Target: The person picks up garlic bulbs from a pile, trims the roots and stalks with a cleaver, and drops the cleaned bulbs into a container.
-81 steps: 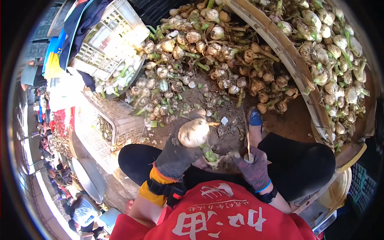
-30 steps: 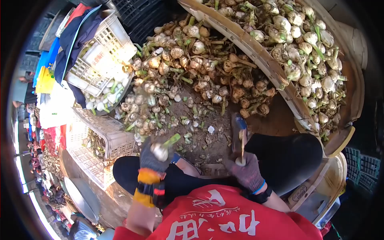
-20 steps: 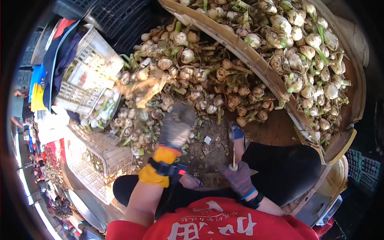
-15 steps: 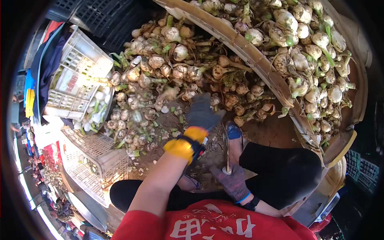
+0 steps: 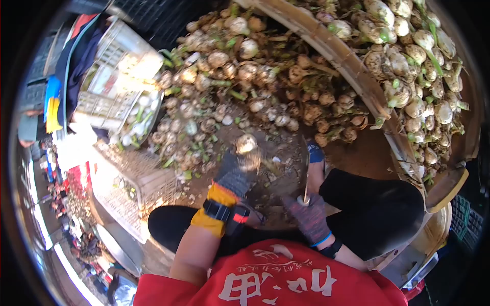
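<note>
My left hand (image 5: 234, 173), in a dark grey glove with a yellow cuff, is closed around a soil-stained garlic bulb (image 5: 246, 144) above the ground in front of me. Motion blurs the bulb's lower part and my fingertips. In its purple-grey glove, my right hand (image 5: 310, 217) grips a knife (image 5: 306, 191) near my right knee. Its pale round handle end shows at the fist, and the thin blade points away from me, seen nearly edge-on. Beyond both hands spreads a heap of garlic bulbs (image 5: 219, 81) with dry roots and cut green stalks.
A large round basket (image 5: 357, 84) full of bulbs stands at the right. At the left are a white plastic crate (image 5: 104, 97) with cleaner white bulbs beside it, and another pale crate (image 5: 135, 181). Black crates (image 5: 145, 23) stand behind the heap. Trimmings litter the ground.
My left hand has come back from the heap toward my body, now with a bulb in it. My right hand still holds the knife. The view has shifted slightly.
</note>
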A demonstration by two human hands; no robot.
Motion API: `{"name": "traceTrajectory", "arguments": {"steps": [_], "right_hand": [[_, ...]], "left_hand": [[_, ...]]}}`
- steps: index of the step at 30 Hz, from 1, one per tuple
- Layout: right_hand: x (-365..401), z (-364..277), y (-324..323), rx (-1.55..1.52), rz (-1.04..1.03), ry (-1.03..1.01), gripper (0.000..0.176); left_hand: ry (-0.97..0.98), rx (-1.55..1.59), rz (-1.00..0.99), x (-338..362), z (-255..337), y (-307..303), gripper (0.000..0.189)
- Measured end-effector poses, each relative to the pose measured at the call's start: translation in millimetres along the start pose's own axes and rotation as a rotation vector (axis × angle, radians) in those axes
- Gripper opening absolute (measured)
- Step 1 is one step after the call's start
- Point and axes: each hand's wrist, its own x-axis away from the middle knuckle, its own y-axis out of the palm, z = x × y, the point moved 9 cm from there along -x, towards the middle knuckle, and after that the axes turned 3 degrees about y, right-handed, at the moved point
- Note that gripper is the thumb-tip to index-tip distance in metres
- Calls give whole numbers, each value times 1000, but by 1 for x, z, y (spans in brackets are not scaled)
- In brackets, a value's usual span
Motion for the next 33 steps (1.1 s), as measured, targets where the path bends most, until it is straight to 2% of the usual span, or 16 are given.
{"name": "traceTrajectory", "arguments": {"steps": [1,3,5,7,9,10,11,14,16,19,22,24,25,27,28,33], "right_hand": [[1,9,3,1,-22,-1,21],[4,10,0,58,-21,-50,20],[16,-6,0,155,-76,-40,21],[28,-30,4,437,-22,-253,22],[37,-39,11,379,-50,-324,21],[49,-59,18,516,-84,-515,20],[64,-76,27,652,-117,-706,20],[88,-103,53,979,-239,-649,32],[100,-102,71,1136,-360,-651,38],[114,-107,81,1149,-393,-715,36],[124,-107,88,1205,-426,-696,35],[120,-105,76,1091,-346,-789,34],[118,-103,65,967,-270,-875,33],[55,-66,14,1096,62,-474,25],[62,-55,-1,1000,98,-478,22],[84,-48,9,531,-39,-497,22]], "left_hand": [[162,-296,11,31,27,-8,20],[20,188,-32,65,40,-14,24],[5,182,-48,91,58,-27,28],[-7,181,-63,116,64,-36,32],[169,39,-21,139,85,-50,41],[311,-290,2,151,110,-60,45],[312,-287,9,161,100,-61,45],[251,151,197,190,50,-71,51],[313,10,236,202,77,-82,53],[353,-105,286,212,98,-96,55],[649,-143,227,230,101,-103,57],[735,-779,93,241,85,-71,51],[734,-779,94,248,93,-73,51],[559,-663,293,249,153,-100,52],[628,-615,417,252,164,-106,38],[532,-475,365,229,122,-99,46]]}}
